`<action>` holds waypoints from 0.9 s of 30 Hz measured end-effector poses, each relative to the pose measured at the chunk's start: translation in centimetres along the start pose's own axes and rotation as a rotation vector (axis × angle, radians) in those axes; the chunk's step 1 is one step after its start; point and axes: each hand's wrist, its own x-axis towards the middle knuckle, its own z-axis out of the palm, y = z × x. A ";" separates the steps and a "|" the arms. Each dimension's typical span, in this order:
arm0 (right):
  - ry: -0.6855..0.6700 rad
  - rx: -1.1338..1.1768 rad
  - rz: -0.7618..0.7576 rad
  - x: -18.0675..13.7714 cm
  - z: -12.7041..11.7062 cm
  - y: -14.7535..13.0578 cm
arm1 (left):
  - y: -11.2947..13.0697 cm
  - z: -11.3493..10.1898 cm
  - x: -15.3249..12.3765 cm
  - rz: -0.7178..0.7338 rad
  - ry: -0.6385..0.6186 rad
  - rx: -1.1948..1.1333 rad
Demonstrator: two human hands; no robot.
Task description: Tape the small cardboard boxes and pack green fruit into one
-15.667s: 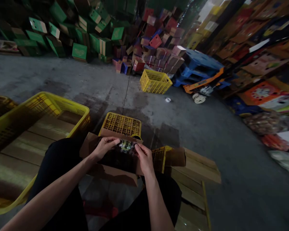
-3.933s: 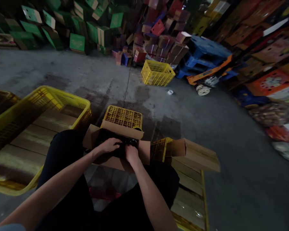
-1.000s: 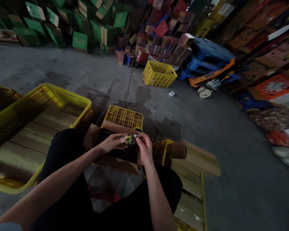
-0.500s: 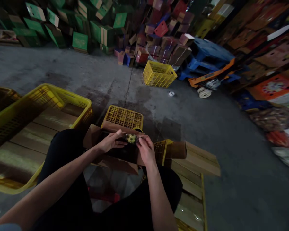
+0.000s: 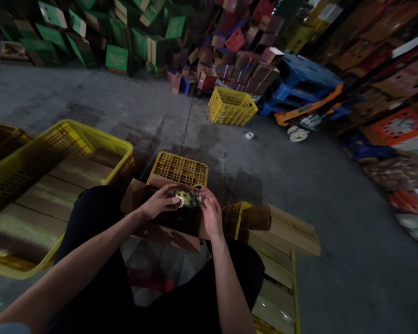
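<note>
Between my two hands is a small clear plastic packet (image 5: 188, 199) with a yellow-green, dark-spotted pattern or contents; I cannot make out what is inside. My left hand (image 5: 160, 201) grips its left end with the fingers closed. At the other end, the fingertips of my right hand (image 5: 211, 211) pinch the plastic. Both hands are over an open cardboard box (image 5: 176, 237) between my knees, its flaps folded outward. The inside of the box is dark and its contents are hidden.
A large yellow crate (image 5: 116, 148) holding closed cartons stands at my left. An upturned yellow crate (image 5: 181, 168) lies beyond the box. On the right, a long carton (image 5: 294, 229) rests across another crate of cartons. Farther off are a yellow basket (image 5: 231, 106) and an orange pallet jack (image 5: 308, 109).
The packet has shifted slightly left and shows more of its plastic. My left fingers have closed further around it, and my right hand has risen a little.
</note>
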 end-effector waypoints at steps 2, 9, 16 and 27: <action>0.016 0.022 0.052 0.0 0.0 0.0 | 0.1 0.1 -0.1 0.039 -0.028 0.006; 0.022 -0.101 0.119 0.2 -0.1 1.2 | -0.4 0.3 -0.1 0.057 -0.126 0.078; 0.031 -0.053 0.097 0.2 0.1 1.0 | -0.4 0.1 0.2 -0.001 -0.019 0.103; 0.096 0.131 0.164 0.3 0.6 1.3 | -0.5 0.1 0.4 0.003 0.009 -0.014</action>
